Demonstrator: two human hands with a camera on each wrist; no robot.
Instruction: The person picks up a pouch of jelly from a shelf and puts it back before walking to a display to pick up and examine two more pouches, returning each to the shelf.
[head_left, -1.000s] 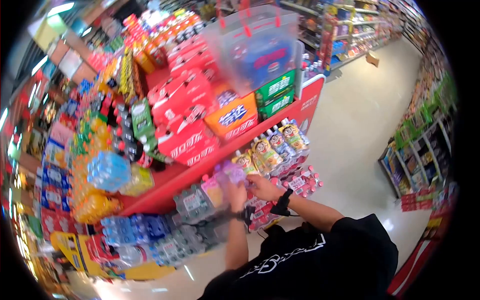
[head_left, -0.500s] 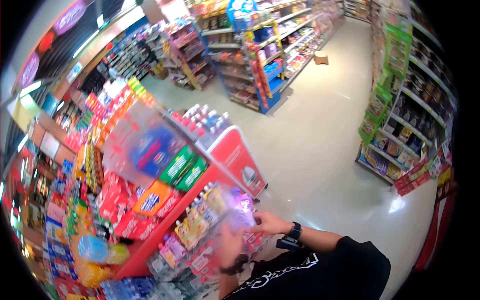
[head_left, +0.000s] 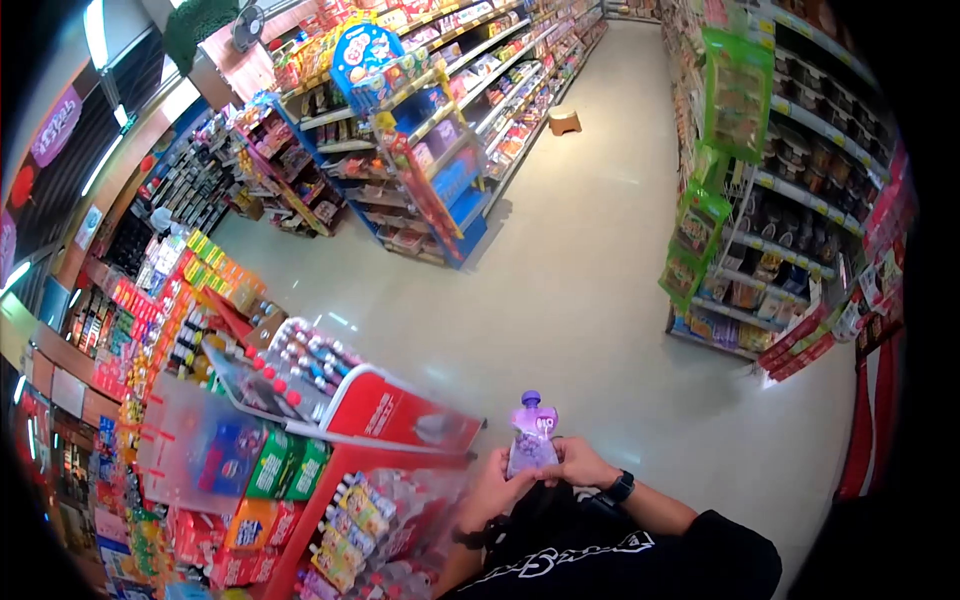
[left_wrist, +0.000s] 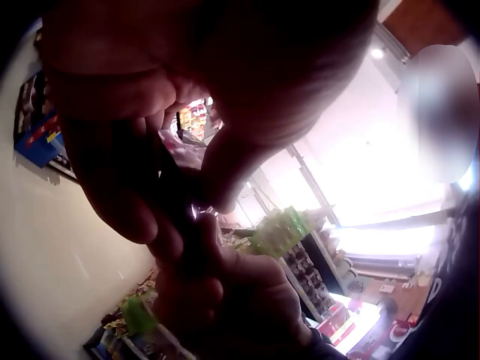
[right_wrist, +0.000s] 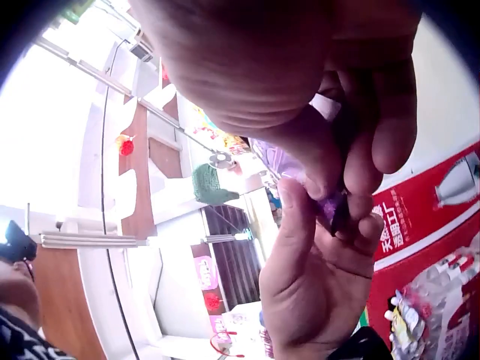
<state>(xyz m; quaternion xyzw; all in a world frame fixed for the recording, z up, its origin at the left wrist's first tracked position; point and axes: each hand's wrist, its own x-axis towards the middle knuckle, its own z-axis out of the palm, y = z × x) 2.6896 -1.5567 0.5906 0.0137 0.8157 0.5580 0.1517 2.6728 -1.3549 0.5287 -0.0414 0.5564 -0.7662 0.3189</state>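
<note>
From my end I see the purple pouch point(head_left: 533, 442), upright with its cap on top, near the middle of the scene above the pale floor point(head_left: 560, 290), pinched at its lower part by the left hand point(head_left: 490, 490) and the right hand point(head_left: 585, 464), one at each side. To their left I have the red display stand point(head_left: 385, 408) with yellow pouches point(head_left: 352, 520); shelves point(head_left: 790, 190) stand right, and a brown stool point(head_left: 564, 121) sits far off.

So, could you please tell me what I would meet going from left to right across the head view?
Clear bag → red panel → pouch → right hand → green display.
</note>
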